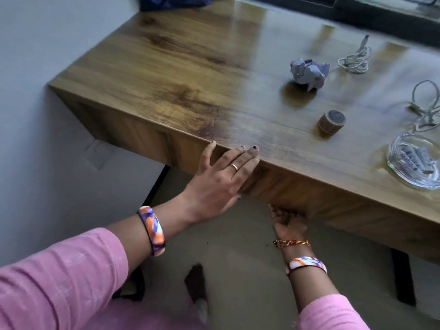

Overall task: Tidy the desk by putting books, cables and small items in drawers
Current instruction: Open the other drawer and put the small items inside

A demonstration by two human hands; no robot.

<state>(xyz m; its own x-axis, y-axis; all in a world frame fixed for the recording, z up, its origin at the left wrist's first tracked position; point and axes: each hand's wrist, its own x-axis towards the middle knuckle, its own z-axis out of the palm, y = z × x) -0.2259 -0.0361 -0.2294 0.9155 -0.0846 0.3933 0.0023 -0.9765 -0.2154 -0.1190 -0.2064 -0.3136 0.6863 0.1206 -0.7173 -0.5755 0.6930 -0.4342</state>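
Observation:
My left hand (220, 176) lies flat with straight fingers against the front edge of the wooden desk (181, 75), fingertips on the top. My right hand (289, 222) reaches under the lower edge of the drawer front (333, 201), palm up, its fingers curled around that edge and mostly hidden. On the desk lie a crumpled grey paper ball (308, 73), a small brown tape roll (331, 122), a coiled white cable (356, 59) and a second grey cable (426, 106) at the right edge.
A clear glass dish (400, 163) holding a small item sits at the desk's right front. A dark blue object (176, 2) stands at the back left corner. A grey wall is to the left. Black desk legs (402, 277) and my foot (196, 282) are on the pale floor.

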